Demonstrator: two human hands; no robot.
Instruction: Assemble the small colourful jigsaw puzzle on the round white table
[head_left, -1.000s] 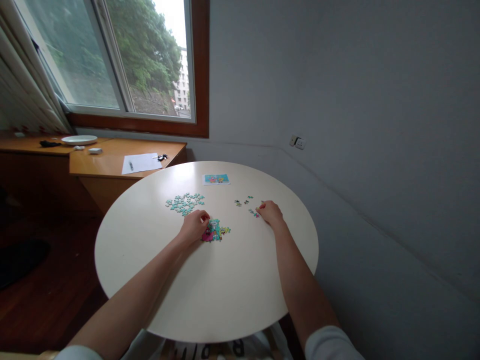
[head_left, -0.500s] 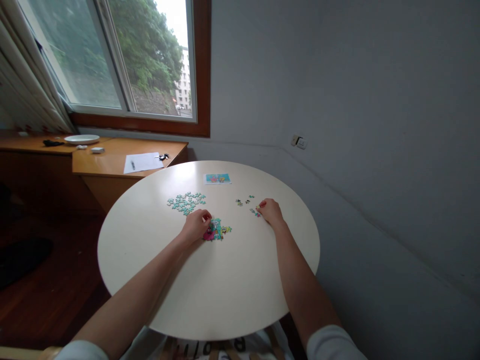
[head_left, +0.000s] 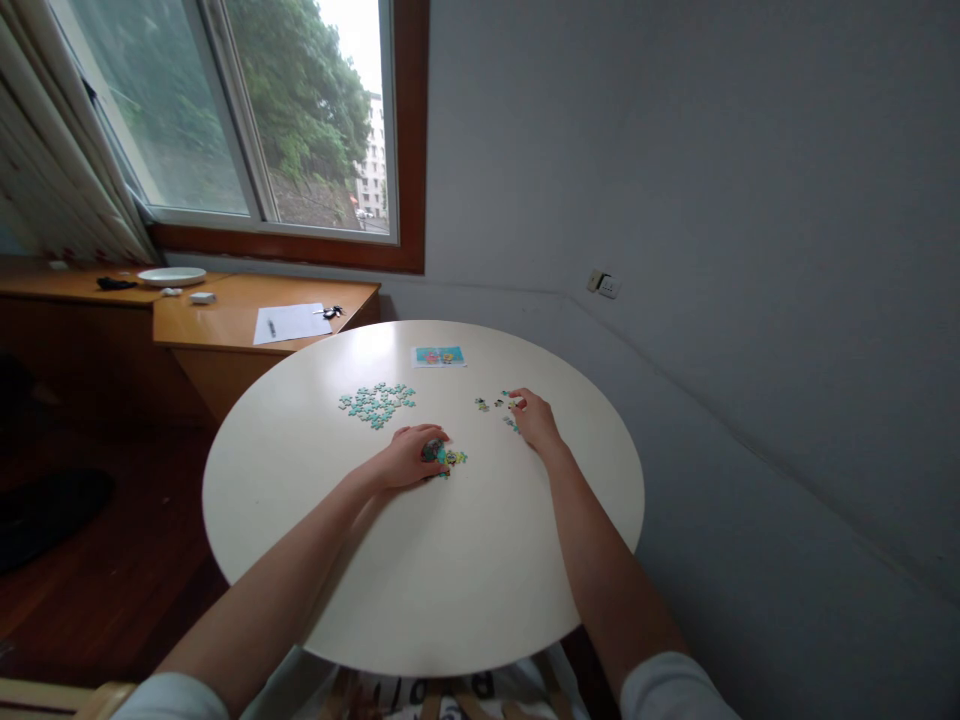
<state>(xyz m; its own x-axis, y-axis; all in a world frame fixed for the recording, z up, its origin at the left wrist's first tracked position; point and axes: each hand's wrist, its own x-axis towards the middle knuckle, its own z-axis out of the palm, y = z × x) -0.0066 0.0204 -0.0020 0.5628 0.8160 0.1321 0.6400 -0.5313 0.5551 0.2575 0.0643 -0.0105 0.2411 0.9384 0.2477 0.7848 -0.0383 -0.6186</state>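
Observation:
A partly joined jigsaw puzzle with turquoise and yellow parts lies on the round table. My left hand rests over its left side, thumb and fingers apart and curved around it, hiding much of the picture. To the right, my right hand is just above a few loose puzzle pieces. Its thumb and index finger are apart near a small yellowish piece; whether they touch it is too small to tell. More loose pieces lie to the left of that hand.
A spread of turquoise puzzle pieces lies beyond my left hand. Farther back is a small reference picture. The white round table stands by a wooden desk holding paper, keys and a white plate.
My left hand has shifted right and spread over the joined puzzle, covering its pink part. My right hand's finger and thumb have parted from a pinch. The view has shifted slightly.

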